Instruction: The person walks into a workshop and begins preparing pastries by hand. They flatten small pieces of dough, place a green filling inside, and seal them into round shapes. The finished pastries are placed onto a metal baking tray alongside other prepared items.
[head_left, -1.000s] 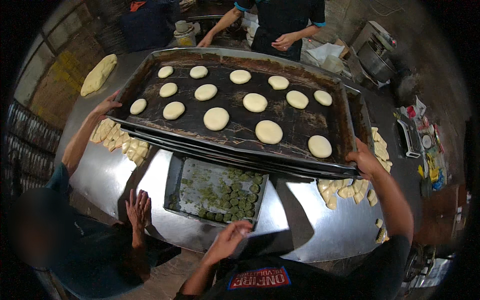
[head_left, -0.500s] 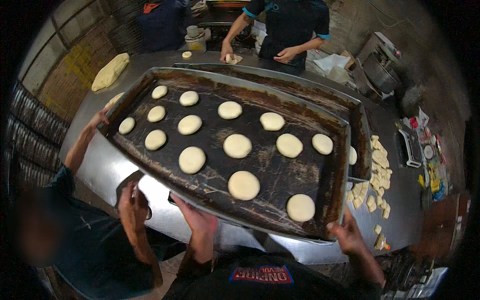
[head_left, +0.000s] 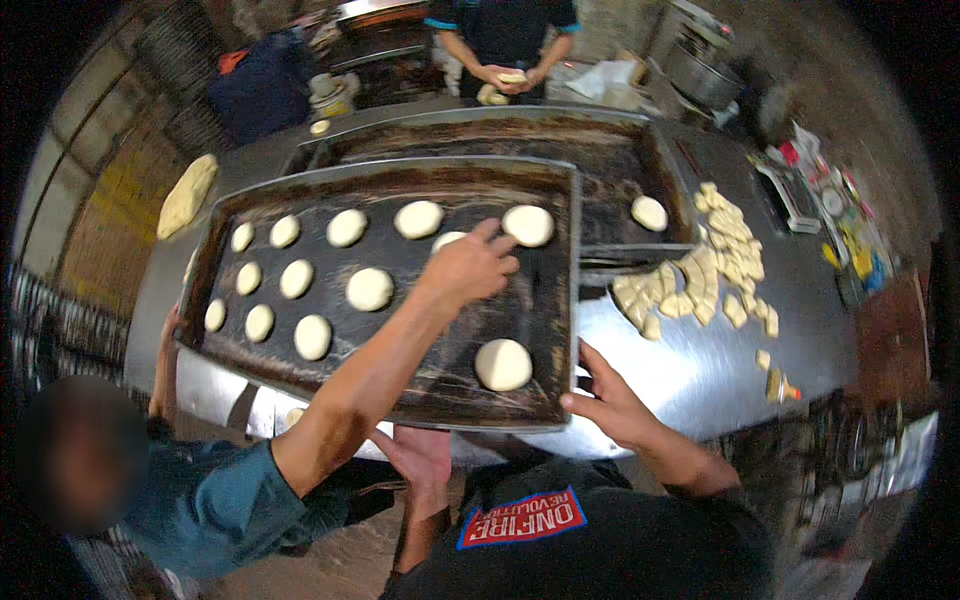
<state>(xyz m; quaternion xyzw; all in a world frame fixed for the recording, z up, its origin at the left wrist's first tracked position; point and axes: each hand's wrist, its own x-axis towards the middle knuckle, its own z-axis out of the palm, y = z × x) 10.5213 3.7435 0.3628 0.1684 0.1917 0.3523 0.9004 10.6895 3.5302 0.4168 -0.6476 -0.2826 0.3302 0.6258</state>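
Baking tray: one dark, raised-rim baking tray (head_left: 455, 375), held at a slant above the near part of the steel worktop (head_left: 690, 365).
Dough rounds: thirteen pale dough rounds (head_left: 370, 289) could be counted in it, one of them partly covered by a co-worker's hand (head_left: 475, 268).
Right hand: the right hand (head_left: 612, 405) was closed on the tray's near right corner, thumb at the rim, forearm coming in from the lower right.
Left hand: the left hand (head_left: 422, 455) lay under the near rim, palm turned up and thumb out to the side; the fingers were hidden, so how tight that grip was could not be told.
Reaching arm: the co-worker's forearm crossed the tray from lower left, fingertips beside the far right round; contact was unclear.
Second tray: one wider tray (head_left: 600, 170) stood behind on the worktop, with one round (head_left: 649, 213) visible at its right end.
Cut dough: a heap of cut dough pieces (head_left: 730, 245), too overlapped to count, lay to the right.
Dough slab: one long slab (head_left: 187, 197) lay at the far left.
Edges and room: bare steel showed between the tray's right corner and the worktop's right end, below the heap.
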